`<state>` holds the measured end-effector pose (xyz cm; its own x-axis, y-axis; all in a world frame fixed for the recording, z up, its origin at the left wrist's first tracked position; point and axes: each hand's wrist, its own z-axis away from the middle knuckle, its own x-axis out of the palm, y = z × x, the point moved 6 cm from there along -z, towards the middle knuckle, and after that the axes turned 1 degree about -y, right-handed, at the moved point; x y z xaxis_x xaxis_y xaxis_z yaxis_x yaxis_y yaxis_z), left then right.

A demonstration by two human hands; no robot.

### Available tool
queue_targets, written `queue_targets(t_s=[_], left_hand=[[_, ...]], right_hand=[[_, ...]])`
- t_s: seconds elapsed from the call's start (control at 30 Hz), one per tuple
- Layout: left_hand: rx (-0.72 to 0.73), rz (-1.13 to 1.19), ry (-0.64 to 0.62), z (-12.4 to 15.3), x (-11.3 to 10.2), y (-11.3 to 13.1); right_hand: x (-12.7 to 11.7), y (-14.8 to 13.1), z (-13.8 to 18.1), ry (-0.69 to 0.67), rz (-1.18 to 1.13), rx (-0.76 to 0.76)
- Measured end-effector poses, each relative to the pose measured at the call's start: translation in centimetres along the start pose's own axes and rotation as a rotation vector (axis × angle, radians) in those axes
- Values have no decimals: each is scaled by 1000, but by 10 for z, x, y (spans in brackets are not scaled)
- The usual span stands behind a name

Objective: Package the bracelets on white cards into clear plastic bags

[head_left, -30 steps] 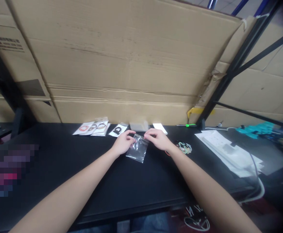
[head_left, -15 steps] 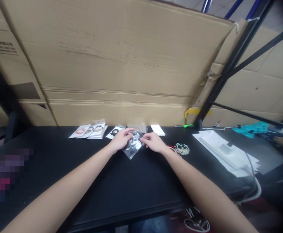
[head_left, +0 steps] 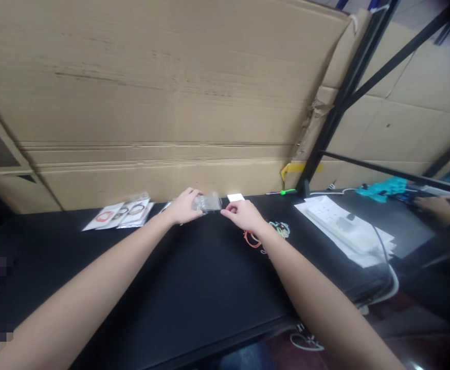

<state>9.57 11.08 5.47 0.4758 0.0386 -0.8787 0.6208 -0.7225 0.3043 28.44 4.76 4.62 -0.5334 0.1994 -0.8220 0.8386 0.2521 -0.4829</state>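
Observation:
My left hand (head_left: 188,206) reaches to the back of the black table, thumb and fingers apart. It lies over a clear plastic packet, part of which shows under the palm; the rest is hidden. Just right of its fingertips is a stack of clear plastic bags (head_left: 210,202). My right hand (head_left: 244,215) is beside that stack with its fingers curled together, and nothing shows between them. Behind it lie small white cards (head_left: 235,197). Below and right of that wrist are orange cord bracelets (head_left: 252,239) and a tangle of pale green ones (head_left: 281,229).
Bagged bracelets on white cards (head_left: 119,215) lie at the back left. A cardboard wall (head_left: 171,128) closes off the back. Paper sheets (head_left: 344,226) and a cable (head_left: 393,285) lie right, near a black frame post (head_left: 327,139). Another person's hand (head_left: 436,208) is at far right.
The clear bag held between both hands has left the middle; my left hand moved back over the packets. My right hand came off the bag. The view turned right.

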Motion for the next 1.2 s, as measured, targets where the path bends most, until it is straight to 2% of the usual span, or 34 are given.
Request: queue_targets(t_s=[0.13,0.27,0.53,0.67,0.87,1.03,1.2], left_hand=[[0,36,-88,-27,-2,-22],[-43,-98,-212,-43,15,-35],[124,-200,-131,-28,28,-18],[182,-271,-174,-27,36,-17],[319,-285,-257,-30,48,-17],[394,-242,-298,-33,51,-12],[449,-186,-284,-35,50,1]], right_hand=[[1,6,0,-33,93,0],[4,6,0,-56,138,-9],[1,22,-1,-64,222,46],[9,14,-2,-89,293,-66],[37,-3,-5,-180,407,-266],[44,-3,-8,-191,417,-293],[45,-2,-8,-196,403,-292]])
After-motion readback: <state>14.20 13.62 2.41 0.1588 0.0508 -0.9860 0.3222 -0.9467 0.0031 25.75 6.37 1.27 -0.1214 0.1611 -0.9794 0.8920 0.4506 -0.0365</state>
